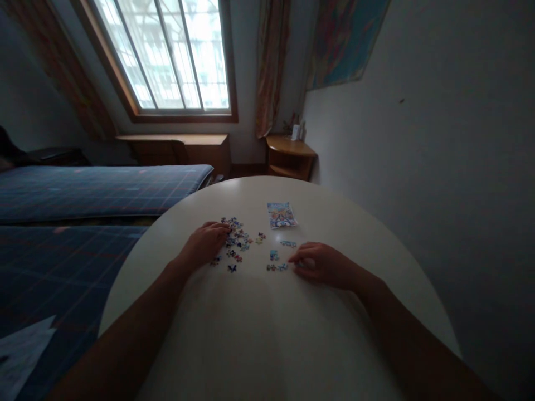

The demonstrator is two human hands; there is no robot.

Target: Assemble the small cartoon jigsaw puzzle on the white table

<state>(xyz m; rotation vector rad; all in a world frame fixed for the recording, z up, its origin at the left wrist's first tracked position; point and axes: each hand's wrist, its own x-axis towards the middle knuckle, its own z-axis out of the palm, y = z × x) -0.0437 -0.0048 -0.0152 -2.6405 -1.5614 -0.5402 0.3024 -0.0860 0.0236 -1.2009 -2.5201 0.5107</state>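
Observation:
Loose jigsaw puzzle pieces (240, 239) form a scattered pile on the round white table (267, 334). At the pile's left edge lies my left hand (204, 244), open, its fingers reaching over some pieces and partly hiding them. My right hand (320, 263) rests to the right, thumb and forefinger drawn together; whatever is between them is too small to make out. Just left of its fingertips is a short row of joined pieces (277, 268), with a blue piece (274, 255) above it. Another joined strip (288, 243) lies beyond. Farther back is a small printed picture sheet (282, 215).
A bed with a blue plaid cover (104, 189) stands left of the table, with white papers (27, 356) at its near end. A wooden corner cabinet (290, 146) and a desk (204, 139) stand behind. A bare wall (460, 167) runs along the right.

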